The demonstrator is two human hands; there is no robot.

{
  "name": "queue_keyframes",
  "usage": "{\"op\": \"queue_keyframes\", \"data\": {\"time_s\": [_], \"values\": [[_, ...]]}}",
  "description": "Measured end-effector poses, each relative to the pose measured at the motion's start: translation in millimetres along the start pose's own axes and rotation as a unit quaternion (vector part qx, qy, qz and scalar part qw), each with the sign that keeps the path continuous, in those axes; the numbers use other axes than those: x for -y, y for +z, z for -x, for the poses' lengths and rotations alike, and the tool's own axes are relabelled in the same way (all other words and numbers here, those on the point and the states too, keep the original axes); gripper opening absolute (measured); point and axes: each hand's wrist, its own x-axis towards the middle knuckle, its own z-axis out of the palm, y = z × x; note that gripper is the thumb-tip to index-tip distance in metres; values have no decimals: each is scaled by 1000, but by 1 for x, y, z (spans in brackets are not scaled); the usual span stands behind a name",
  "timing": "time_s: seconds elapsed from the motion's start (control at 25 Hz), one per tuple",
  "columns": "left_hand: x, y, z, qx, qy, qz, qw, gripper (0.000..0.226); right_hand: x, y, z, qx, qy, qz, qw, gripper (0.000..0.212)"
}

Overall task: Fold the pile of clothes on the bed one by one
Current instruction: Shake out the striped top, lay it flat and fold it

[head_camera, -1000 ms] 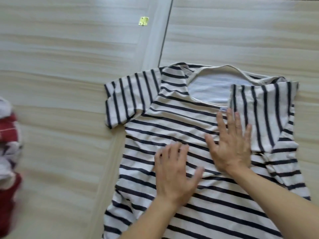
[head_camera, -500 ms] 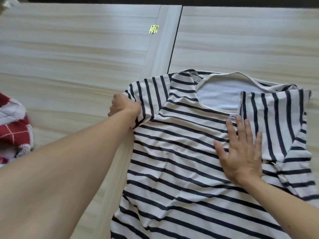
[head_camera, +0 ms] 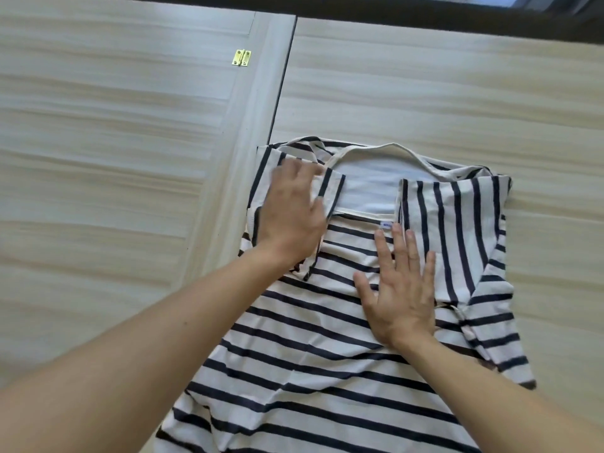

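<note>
- Pressing down with straight, spread fingers, the right hand (head_camera: 402, 289) lies flat on the chest of the striped shirt (head_camera: 327, 354), fingertips just below the neck label (head_camera: 385, 224); it grips nothing.
- I see the left hand (head_camera: 291, 210) blurred, lying over the left sleeve (head_camera: 330, 191), which is turned in over the shoulder. It looks flat and holding nothing, though the blur leaves some doubt.
- The shirt lies on pale wooden boards (head_camera: 114, 158), collar away from me, its long axis running from the neck opening (head_camera: 369, 184) straight back toward me. The hem is out of view past the bottom edge.
- The right sleeve (head_camera: 457, 230) is already laid inward, so both sides look narrowed at the top.
- I judge that the next fold needs the hem brought up to the collar; both hands sit at the collar end, so the hem lies behind them, about equally near to each.
- Nearby: a brass hinge (head_camera: 242, 57) and a dark gap (head_camera: 281, 93) between the boards, both beyond the shirt. Nothing lies on the shirt to block a fold.
</note>
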Motion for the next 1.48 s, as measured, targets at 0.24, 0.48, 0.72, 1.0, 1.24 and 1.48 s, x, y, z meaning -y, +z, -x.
{"op": "queue_keyframes", "data": {"time_s": [0.24,0.48,0.72,1.0,1.24,1.48], "values": [[65,40,46,163,-2,-263,951,85,1,-2,-1,-8,-7,-5,1000,77],[69,49,40,99,-4,-276,956,90,-6,-19,-32,-119,-22,-186,975,68],[71,48,36,90,1,-224,970,67,-99,-35,-137,-18,2,-118,993,93],[32,30,-86,189,71,-286,937,89,-110,-18,-136,-77,-22,-42,996,88],[15,16,-105,233,59,-369,898,45,-97,-24,-118,-86,29,-55,994,80],[-19,-28,-58,81,120,-434,889,14,-78,-99,-72,-45,5,92,995,11]]}}
